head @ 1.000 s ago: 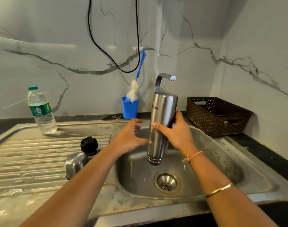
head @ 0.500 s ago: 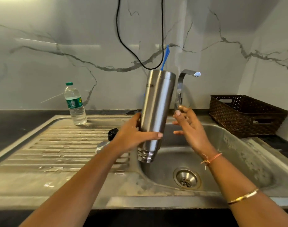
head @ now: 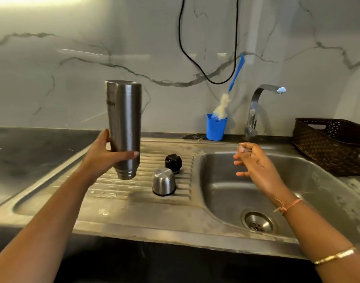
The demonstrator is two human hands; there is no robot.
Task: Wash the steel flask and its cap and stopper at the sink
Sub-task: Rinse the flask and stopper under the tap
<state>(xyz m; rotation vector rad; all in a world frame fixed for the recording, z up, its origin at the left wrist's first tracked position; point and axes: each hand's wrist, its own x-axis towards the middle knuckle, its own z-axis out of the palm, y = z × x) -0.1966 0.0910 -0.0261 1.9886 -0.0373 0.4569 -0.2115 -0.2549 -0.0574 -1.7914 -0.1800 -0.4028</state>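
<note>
Two hands are up over the sink [head: 134, 211]. The left hand [head: 101, 154] is wrapped around the flask [head: 124, 123], low down near its narrow end, with the thumb across the front. The flask is upside down, mouth pointing down, and it hangs in the air above the ribbed draining side, not touching it. The right hand [head: 254, 164] holds nothing. Its fingers are spread and loosely curled over the bowl of the sink, at about 3 o'clock from the flask and well apart from it.

The cap [head: 163, 181] sits mouth-down on the ribs, at about 5 o'clock from the flask's open end. The black stopper [head: 173, 162] is just beside the cap, at its 1 o'clock.

The flask is hard steel, so it will not bend or break. It looks smooth and shiny, and I think it gets slippery when wet. With no water in it, it is likely light. A good place to hold is around the middle, with the whole hand. The cap and stopper are small, so fingertips around their sides should do.
</note>
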